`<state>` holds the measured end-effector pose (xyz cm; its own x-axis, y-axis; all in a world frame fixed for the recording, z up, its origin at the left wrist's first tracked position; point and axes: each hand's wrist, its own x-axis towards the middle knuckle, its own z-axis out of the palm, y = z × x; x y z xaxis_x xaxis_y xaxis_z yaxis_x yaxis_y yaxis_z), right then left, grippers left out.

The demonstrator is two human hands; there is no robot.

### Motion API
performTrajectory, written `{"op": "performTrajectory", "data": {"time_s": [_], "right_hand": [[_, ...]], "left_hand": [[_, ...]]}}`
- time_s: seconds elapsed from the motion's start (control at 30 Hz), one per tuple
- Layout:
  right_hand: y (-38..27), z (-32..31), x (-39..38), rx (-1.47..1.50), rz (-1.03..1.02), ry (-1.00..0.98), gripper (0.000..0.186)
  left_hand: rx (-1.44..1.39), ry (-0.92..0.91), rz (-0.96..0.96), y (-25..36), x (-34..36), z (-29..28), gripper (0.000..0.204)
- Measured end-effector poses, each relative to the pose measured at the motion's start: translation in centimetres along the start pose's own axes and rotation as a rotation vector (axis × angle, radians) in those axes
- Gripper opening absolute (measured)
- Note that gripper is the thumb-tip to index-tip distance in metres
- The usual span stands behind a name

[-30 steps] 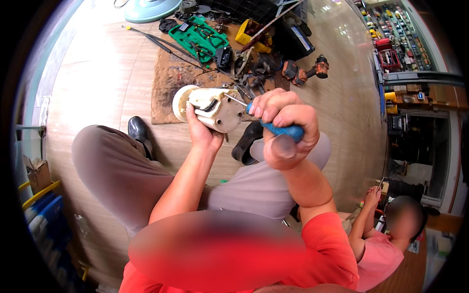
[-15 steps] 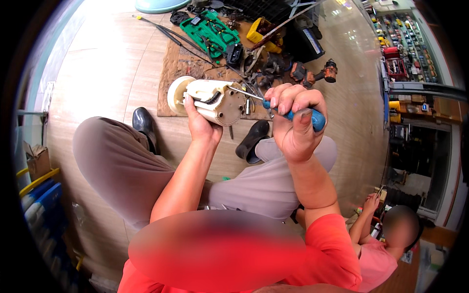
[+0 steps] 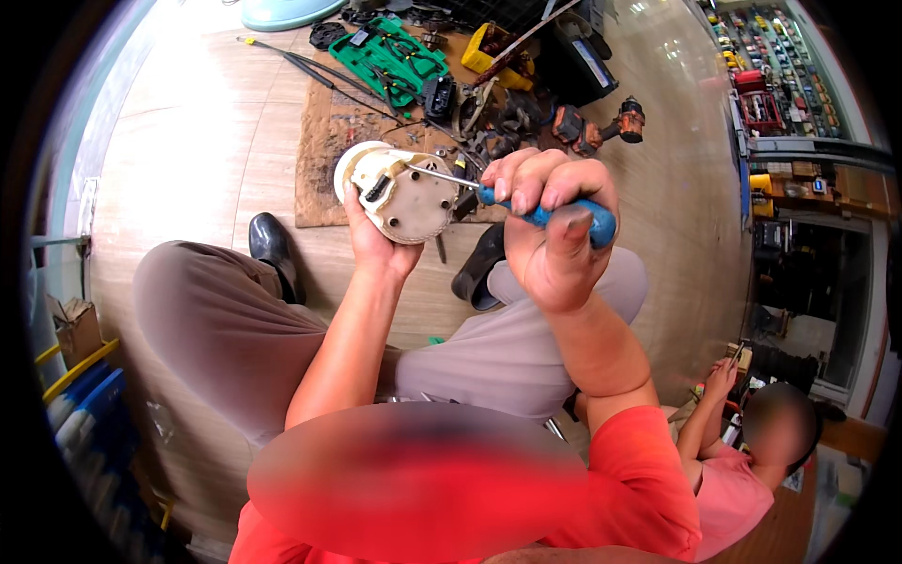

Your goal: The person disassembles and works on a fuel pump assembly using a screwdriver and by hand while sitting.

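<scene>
My left hand (image 3: 381,249) is closed round the side of a cream plastic fuel pump module (image 3: 418,209), a drum-shaped housing with a short black ribbed hose. Its round end, with several dark holes, is turned toward me. In my right hand (image 3: 556,268) is a screwdriver with a blue handle (image 3: 599,226), its fingers wrapped round the grip. The metal shaft points left, and its tip meets the upper edge of the module's end. Exactly where the tip sits is too small to make out.
Beneath the module lies a stained board (image 3: 315,179) with scattered metal parts. An opened green tool case (image 3: 399,58), a yellow container (image 3: 489,47) and an orange-black cordless drill (image 3: 631,120) lie beyond. Another person (image 3: 728,489) sits at the lower right.
My left hand has tipped the module so its holed end faces me more fully. The screwdriver has moved left and slightly down with my right hand, its tip still at the module's edge.
</scene>
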<state>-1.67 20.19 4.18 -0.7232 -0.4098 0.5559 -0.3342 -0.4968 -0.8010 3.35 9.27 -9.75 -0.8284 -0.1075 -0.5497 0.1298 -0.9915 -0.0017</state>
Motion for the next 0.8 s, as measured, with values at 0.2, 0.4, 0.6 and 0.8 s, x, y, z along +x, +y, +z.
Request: {"op": "performTrajectory", "data": {"time_s": [0.2,0.4,0.6,0.8], "right_hand": [[-1.2,0.5,-0.8,-0.183,-0.042,-0.26,0.041],[-2.4,1.8,-1.6,-0.397,-0.133,-0.531,0.039],[-1.4,2.8,-2.5,-0.442,-0.208,-0.593,0.038],[-2.4,1.3,-1.0,-0.315,-0.061,-0.511,0.029]], "left_hand": [[-0.024,-0.11,-0.076,-0.2,0.8,-1.4,0.073],[0.014,0.0,-0.062,-0.6,-0.4,0.4,0.072],[-0.058,-0.008,0.02,-0.5,0.6,-0.7,0.066],[0.035,-0.18,0.251,0.2,1.3,-1.5,0.061]]}}
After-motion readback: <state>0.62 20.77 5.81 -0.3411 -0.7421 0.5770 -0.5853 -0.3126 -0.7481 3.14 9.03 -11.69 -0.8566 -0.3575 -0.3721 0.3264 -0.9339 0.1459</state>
